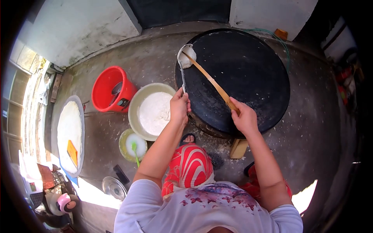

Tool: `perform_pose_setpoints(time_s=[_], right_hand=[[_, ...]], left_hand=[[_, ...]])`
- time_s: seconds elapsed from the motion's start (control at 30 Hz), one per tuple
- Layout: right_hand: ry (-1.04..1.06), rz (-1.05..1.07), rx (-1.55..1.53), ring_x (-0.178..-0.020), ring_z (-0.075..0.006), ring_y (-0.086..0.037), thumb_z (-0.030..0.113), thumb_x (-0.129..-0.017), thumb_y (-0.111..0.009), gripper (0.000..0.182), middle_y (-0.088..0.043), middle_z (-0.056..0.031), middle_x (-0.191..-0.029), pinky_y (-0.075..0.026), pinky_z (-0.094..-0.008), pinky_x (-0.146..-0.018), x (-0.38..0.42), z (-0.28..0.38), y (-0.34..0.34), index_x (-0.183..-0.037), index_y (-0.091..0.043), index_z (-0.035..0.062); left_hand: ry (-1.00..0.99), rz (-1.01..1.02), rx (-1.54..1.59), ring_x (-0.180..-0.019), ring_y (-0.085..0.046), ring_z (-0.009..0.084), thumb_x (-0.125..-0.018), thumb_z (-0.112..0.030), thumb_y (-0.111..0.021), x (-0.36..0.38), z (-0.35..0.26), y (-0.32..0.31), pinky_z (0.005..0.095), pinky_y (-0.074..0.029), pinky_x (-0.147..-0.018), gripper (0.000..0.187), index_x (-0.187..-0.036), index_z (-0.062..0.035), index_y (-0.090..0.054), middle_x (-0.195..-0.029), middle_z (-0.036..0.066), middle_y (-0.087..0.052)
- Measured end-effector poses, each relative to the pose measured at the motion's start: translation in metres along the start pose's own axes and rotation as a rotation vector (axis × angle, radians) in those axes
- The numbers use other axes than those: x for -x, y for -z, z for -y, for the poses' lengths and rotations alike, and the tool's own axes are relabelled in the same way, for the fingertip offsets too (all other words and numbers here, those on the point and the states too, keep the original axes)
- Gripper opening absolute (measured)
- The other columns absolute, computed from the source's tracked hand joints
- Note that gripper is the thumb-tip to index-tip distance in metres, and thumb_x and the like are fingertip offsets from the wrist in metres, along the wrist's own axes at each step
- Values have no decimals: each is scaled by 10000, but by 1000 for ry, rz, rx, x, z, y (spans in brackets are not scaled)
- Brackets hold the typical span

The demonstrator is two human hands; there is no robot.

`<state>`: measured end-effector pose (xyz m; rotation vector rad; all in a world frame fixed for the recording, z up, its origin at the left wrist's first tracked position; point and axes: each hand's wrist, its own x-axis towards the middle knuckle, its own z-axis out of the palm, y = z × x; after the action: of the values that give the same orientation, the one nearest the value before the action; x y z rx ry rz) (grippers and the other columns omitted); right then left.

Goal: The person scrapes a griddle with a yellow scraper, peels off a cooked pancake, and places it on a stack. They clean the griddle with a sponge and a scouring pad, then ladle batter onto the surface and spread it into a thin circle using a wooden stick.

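Note:
My left hand is closed round the handle of a metal ladle, whose bowl holds white batter over the left back edge of a large round black griddle. In my right hand is a flat wooden stick, its far tip in the batter at the ladle. To the left of my left hand stands a wide pale basin with white batter in it.
Left of the basin is a red bucket. A small bowl holds white liquid and a green brush. Farther left lies a round tray with a white sheet and a yellow scraper. A lid and a phone lie nearby.

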<state>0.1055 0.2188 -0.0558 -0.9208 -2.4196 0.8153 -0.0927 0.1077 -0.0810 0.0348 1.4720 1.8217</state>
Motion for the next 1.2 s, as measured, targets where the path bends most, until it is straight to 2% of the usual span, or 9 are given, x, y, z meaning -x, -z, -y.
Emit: perform_pose_setpoints(time_s=[0.27,0.6,0.67,0.73,0.83,0.87,0.97,1.1,1.2], right_hand=[[-42,-23,-34,-788,-288,-584,90,-718,-561,400,-600,-110,-879,-466,-355,-704,-2,-6,-10,-1115,-573,144],[-57,37,70,-738,-287,-570,88,-717,-559,391,-553,-100,-780,-461,-360,-662,-1,-1,28,-1104,-575,135],[-52,5,130,-724,-277,-567,80,-719,-554,388,-539,-94,-757,-460,-356,-647,10,-7,33,-1102,-575,135],[156,-52,235,-685,-238,-553,55,-693,-563,421,-528,-64,-739,-457,-336,-603,19,-17,29,-1109,-569,127],[425,-30,420,-642,-196,-526,57,-675,-551,448,-516,-34,-746,-443,-317,-565,17,-27,12,-1121,-555,109],[426,-31,419,-642,-196,-526,57,-675,-551,448,-516,-34,-746,-443,-317,-565,12,-30,5,-1121,-555,109],[567,-55,604,-656,-180,-515,63,-683,-503,474,-519,-29,-798,-426,-296,-567,-15,-40,-16,-1155,-531,105],[451,-89,702,-662,-198,-532,47,-695,-526,460,-540,-46,-796,-442,-316,-584,-57,-28,-13,-1150,-543,111],[-18,-65,-159,-642,-267,-571,74,-715,-540,378,-554,-104,-737,-466,-352,-620,-57,-24,-22,-1087,-588,118]], left_hand=[[-165,-151,-121,-450,-347,33,-873,-43,-452,13,-2,-6,174,-291,-390,386,-1258,-69,-443,-619,-38,-429],[-30,-9,-217,-419,-371,73,-895,-116,-429,-42,-18,-12,206,-315,-360,264,-1145,-54,-487,-600,2,-436],[30,-26,-35,-408,-372,96,-902,-134,-419,-47,-39,-17,221,-317,-351,243,-1124,-52,-472,-587,25,-431],[72,23,-6,-442,-382,107,-918,-166,-377,-46,-63,-19,228,-331,-365,244,-1098,-23,-459,-626,50,-445],[274,369,470,-520,-390,104,-938,-179,-295,-44,-85,-11,225,-352,-406,332,-1137,52,-426,-712,57,-441],[273,369,470,-520,-390,104,-938,-179,-295,-42,-91,-9,225,-352,-406,332,-1137,52,-426,-712,57,-441],[469,699,1033,-486,-386,104,-935,-152,-287,-30,-106,-10,226,-358,-392,390,-1242,83,-334,-680,49,-415],[486,791,1141,-469,-373,103,-932,-140,-299,-13,-118,-5,227,-347,-399,370,-1226,78,-350,-677,41,-413],[483,744,1167,-464,-372,102,-932,-143,-304,8,-114,14,229,-346,-400,373,-1235,70,-348,-668,39,-410]])
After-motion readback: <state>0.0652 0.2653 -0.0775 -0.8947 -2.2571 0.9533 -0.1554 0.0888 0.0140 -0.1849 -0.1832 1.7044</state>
